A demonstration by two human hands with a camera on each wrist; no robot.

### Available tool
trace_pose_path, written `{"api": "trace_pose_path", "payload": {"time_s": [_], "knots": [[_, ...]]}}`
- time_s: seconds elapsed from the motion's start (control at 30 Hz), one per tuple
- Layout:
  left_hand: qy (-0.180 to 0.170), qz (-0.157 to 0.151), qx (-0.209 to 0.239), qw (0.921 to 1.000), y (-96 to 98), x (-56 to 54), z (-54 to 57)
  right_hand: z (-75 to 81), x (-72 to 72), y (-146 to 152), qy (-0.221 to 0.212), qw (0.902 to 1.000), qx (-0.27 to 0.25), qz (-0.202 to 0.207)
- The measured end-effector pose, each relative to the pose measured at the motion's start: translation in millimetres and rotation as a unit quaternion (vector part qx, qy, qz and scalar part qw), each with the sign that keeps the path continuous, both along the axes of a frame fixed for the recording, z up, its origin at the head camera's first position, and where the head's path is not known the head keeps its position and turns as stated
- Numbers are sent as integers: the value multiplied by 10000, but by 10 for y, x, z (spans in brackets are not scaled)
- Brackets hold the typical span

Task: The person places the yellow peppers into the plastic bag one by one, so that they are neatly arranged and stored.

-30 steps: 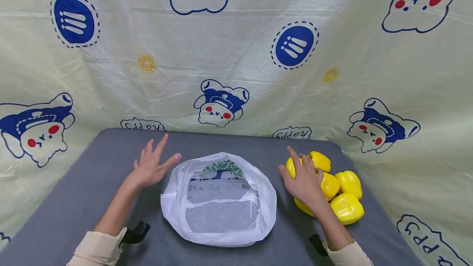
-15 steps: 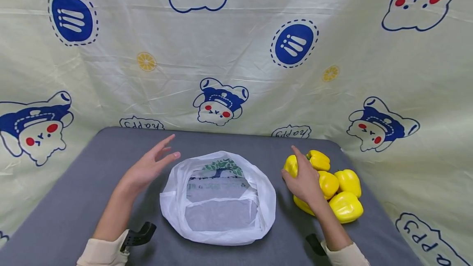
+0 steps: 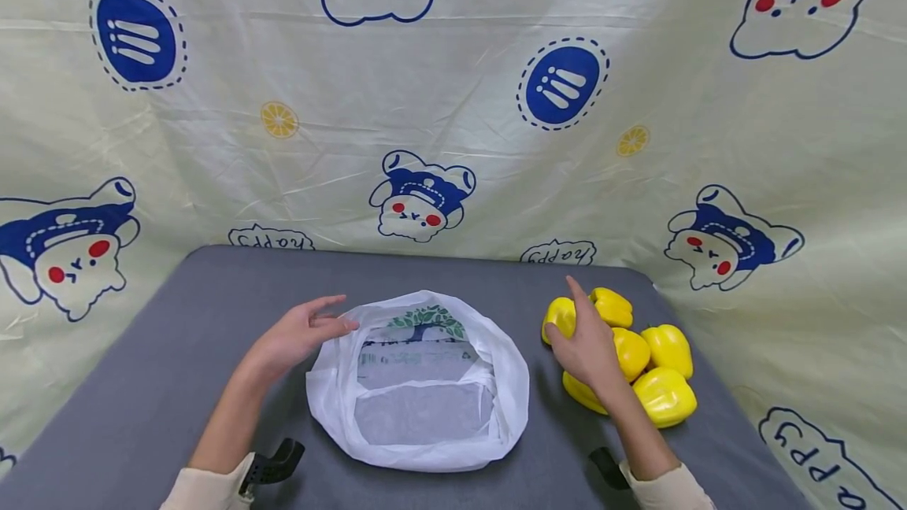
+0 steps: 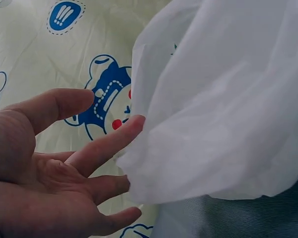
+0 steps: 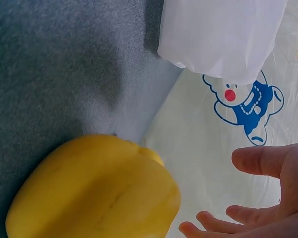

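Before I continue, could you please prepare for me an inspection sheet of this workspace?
Surface: gray tabletop, looks flat.
Job's things: white bag, mouth facing up and spread open, in the middle; at least six yellow peppers grouped to its right.
Clutter: nothing seen.
Hands: left hand at the bag's left rim, contact unclear; right hand over the peppers, gripping none.
Cables: nothing seen.
Surroundings: cream printed sheet behind the tabletop.

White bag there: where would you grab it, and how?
The white bag is probably best pinched at its left rim, coming from the left, where the left hand is: it gapes open upward, so a pinch could straddle that thin edge.
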State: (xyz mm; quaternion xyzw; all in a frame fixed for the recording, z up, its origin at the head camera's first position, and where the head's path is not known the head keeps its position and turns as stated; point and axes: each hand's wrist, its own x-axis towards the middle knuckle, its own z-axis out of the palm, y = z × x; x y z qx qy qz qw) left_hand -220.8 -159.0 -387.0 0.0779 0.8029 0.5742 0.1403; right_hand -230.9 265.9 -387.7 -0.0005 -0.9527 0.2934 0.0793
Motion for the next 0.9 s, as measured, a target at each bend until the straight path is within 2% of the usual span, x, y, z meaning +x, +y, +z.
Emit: {"api": "trace_pose_path", "payload": {"time_s": [0.2,0.33,0.43,0.63,0.9], "knots": [[-86,142,-155,9997,-20,-21,-69,18,6,49,38,10000,7,-29],[38,217,-221,9995,-35,-29,-102,23,2,90,142,9999,61,6],[138,140,-194,9996,-52,-35,-115,27,-7,115,176,9998,106,49],[77,0,-136,9999,-90,-39,-122,71,2,185,137,9995,203,187],[243,-208,-63,9995,-116,-53,-128,133,51,371,-371,9976,364,457]]}}
